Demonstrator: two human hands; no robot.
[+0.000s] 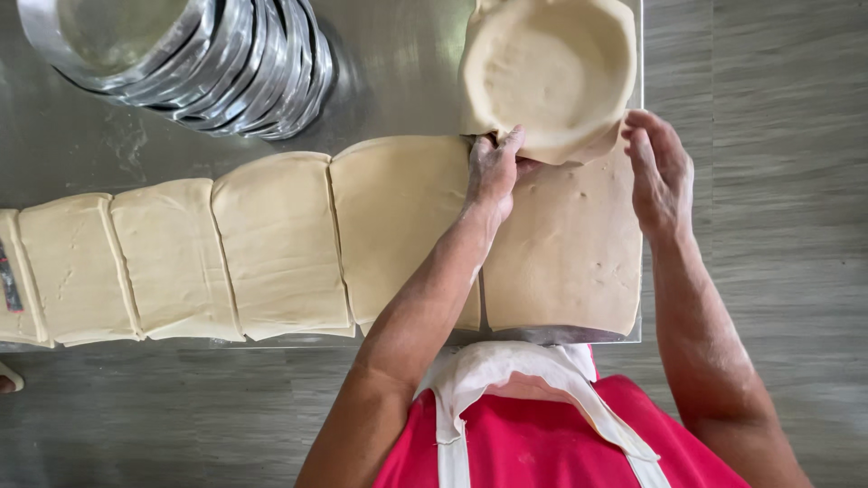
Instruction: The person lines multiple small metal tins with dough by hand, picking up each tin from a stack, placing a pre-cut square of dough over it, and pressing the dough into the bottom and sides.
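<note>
**Head view: one dish lined, a whole row of dough squares waiting**

Head view looks straight down, and the dough-lined dish [549, 72] sits at the far right end of the steel table [398, 81], its sheet pressed into a smooth hollow with the edge draping over the rim. The left hand [495, 172] pinches that overhanging edge at the near-left side, fingers curled. The right hand [660, 172] touches the near-right edge, fingers loosely together and bent; whether it grips I cannot tell. By my reading, this lining is nearly finished, with trimming or tidying left. Six flat dough squares [280, 244] lie untouched, side by side, pale and soft. Stacked empty metal dishes [226, 63] lean at far left.
</note>
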